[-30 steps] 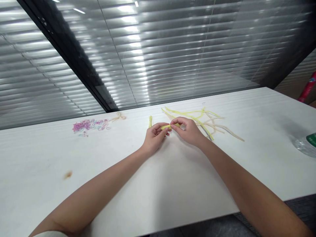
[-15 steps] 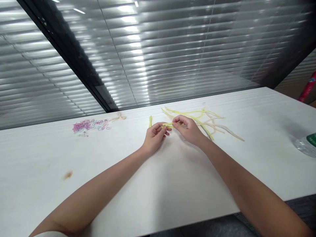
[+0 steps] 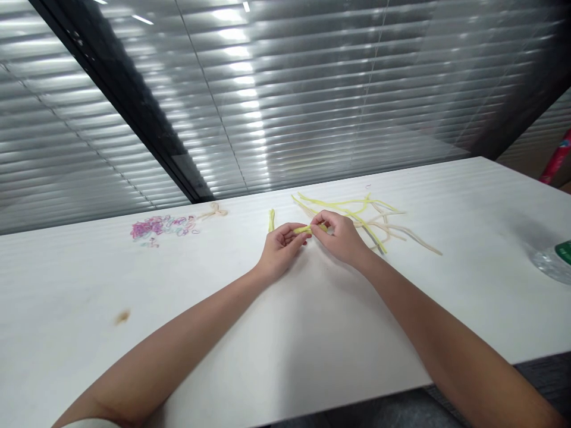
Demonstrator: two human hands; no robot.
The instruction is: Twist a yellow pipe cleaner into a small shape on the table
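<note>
A: How do the arms lie?

B: Both bare forearms reach forward over the white table [image 3: 312,333], converging at its far middle. The left hand [image 3: 280,245] is curled, palm turned inward, fingers pinched around one end of a short yellow fuzzy pipe cleaner [image 3: 307,229]. The right hand [image 3: 339,235] meets it from the other side, thumb and fingertips closed on the same piece.

A: So the piece is off the table?

B: It sits between the two hands, just above the surface; whether it touches I cannot tell.

A: What lies around them?

B: Just behind the right hand is a loose spread of long yellow and beige pipe cleaners [image 3: 379,223]. A short folded yellow strand [image 3: 271,219] lies just beyond the left hand. Further left are a small beige bow [image 3: 215,210] and a scatter of pink and purple small rings [image 3: 160,227].

A: And the room?

B: Closed grey slatted blinds [image 3: 312,101] behind glass run along the table's far edge, split by a dark frame [image 3: 134,101]. A clear plastic bottle with a green label [image 3: 555,261] shows at the right edge.
</note>
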